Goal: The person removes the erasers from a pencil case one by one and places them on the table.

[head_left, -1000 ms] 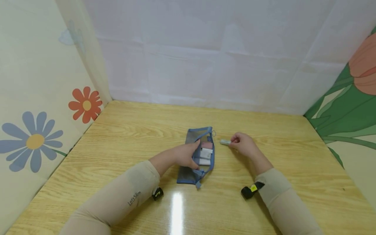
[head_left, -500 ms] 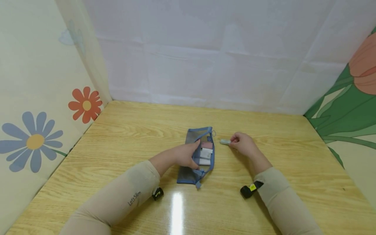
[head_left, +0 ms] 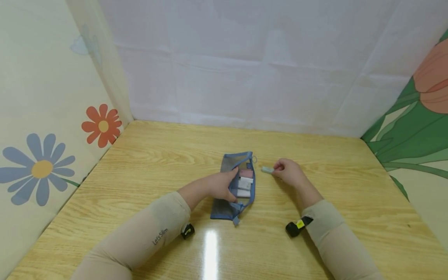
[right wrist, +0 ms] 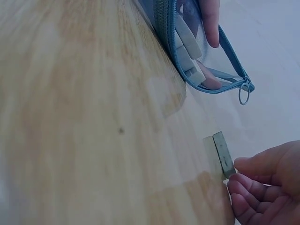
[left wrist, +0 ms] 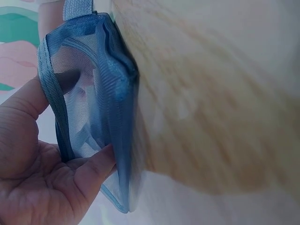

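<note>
A blue mesh pouch [left wrist: 110, 101] is laid on the desk [head_left: 168, 144], its zipped mouth facing right and held apart by the left hand [head_left: 221, 186], with fingers set at the opening. A pull ring [head_left: 254, 159] is fixed at its far end. Inside, a pinkish piece [head_left: 246, 173] is lined up beyond small white blocks [head_left: 244, 193]. A slim pale-green bar [head_left: 267, 170] is pinched at one end by the right hand [head_left: 291, 172], its free end pointed at the pouch, near but apart.
</note>
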A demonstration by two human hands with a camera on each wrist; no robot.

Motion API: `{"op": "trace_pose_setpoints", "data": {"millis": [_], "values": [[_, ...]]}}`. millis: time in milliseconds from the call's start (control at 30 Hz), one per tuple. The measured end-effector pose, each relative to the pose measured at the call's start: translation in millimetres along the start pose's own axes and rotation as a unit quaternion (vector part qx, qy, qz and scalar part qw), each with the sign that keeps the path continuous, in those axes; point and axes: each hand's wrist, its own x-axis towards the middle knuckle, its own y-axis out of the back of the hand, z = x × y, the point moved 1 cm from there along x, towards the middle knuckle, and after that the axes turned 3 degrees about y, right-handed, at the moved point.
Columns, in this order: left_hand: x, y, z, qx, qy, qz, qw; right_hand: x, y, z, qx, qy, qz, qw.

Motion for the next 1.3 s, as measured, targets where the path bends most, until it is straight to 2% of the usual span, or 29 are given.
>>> {"op": "trace_pose_setpoints", "data": {"millis": [367,600,833,1100,1300], "values": [[2.0,-2.1,-3.4,0.01,0.003,-0.001,0.9999,-9.1,2.2,-6.9,0.035,0.01,0.024,0.999],[2.2,-2.1,-2.8,0.012,0.005,-0.003,0.9999,-9.4,-1.8,-15.1,0.023,0.058,0.013,0.998],[0.7,-0.8,-1.0,0.012,0.007,0.0,0.9999,-14.8,-9.6,-28.5,0.032,0.131,-0.005,0.991],[1.4,-0.1,0.0,0.015,0.004,0.0,0.9999,-23.7,-18.5,-38.3,0.042,0.155,-0.047,0.986],[1.5,0.0,-0.2,0.014,0.003,-0.001,0.9999,-29.0,-26.5,-44.3,0.062,0.151,-0.082,0.983]]}}
